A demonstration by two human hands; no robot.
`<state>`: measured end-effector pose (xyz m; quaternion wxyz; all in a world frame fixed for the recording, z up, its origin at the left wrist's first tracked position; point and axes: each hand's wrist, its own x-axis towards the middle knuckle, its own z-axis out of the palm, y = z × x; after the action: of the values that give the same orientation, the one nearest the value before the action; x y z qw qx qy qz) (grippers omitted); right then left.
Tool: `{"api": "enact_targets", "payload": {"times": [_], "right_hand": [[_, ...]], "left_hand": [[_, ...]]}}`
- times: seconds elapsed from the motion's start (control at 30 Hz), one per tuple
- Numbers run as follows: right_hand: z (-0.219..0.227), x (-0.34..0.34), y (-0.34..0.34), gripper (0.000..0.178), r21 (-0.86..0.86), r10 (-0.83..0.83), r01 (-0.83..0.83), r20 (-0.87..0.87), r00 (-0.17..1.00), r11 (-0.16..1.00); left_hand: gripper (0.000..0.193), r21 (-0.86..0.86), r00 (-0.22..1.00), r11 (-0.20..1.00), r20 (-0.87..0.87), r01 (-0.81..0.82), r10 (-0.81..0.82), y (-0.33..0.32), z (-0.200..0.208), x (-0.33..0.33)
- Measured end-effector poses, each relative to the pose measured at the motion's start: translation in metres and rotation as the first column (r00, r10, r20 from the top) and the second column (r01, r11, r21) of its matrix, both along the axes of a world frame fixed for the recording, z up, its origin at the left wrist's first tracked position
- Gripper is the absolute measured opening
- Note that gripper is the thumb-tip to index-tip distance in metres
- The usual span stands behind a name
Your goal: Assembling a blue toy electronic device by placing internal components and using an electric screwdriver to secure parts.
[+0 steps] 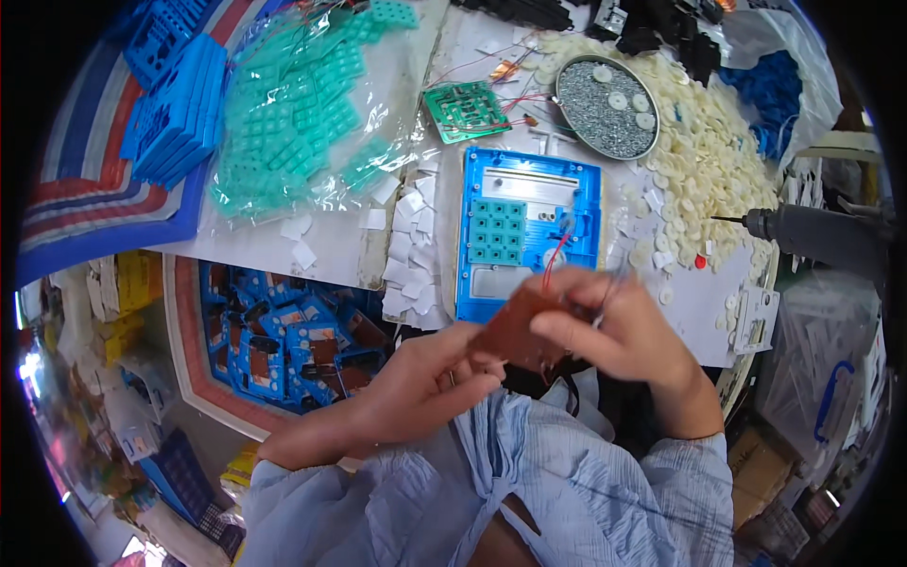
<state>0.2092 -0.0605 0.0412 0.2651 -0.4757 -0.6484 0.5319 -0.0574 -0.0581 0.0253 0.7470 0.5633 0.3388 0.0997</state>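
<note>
A brown circuit board is held tilted between my two hands, over the near edge of the table. My left hand grips its left end with curled fingers. The right hand pinches the right side, thumb on top. Thin red wires run up from the board toward the blue plastic case just beyond. Inside that case sits a green rubber keypad, and part of the lower right of the case is hidden behind my right hand.
Green keypads fill a plastic bag at left, beside stacked blue cases. A round tin of small metal parts stands among cream discs. A power screwdriver juts in from the right. Assembled blue units fill a container below.
</note>
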Motion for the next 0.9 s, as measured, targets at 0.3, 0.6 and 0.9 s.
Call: {"api": "enact_targets", "payload": {"times": [0.3,0.6,0.9], "right_hand": [[-0.033,-0.003,0.073,0.024,0.082,0.015,-0.033,0.215,0.976,0.996],[-0.022,-0.014,0.085,0.032,0.216,0.014,-0.149,0.525,0.851,0.965],[-0.017,-0.023,0.089,0.028,0.307,0.004,-0.252,0.628,0.778,0.918]], "left_hand": [[0.081,-0.326,0.910,0.899,0.196,-0.292,0.366,-0.012,-0.023,0.002],[0.084,0.122,0.990,0.992,0.142,-0.041,0.024,-0.003,-0.017,-0.002],[0.054,0.846,0.946,0.460,-0.321,0.270,0.036,0.041,0.006,-0.003]]}}
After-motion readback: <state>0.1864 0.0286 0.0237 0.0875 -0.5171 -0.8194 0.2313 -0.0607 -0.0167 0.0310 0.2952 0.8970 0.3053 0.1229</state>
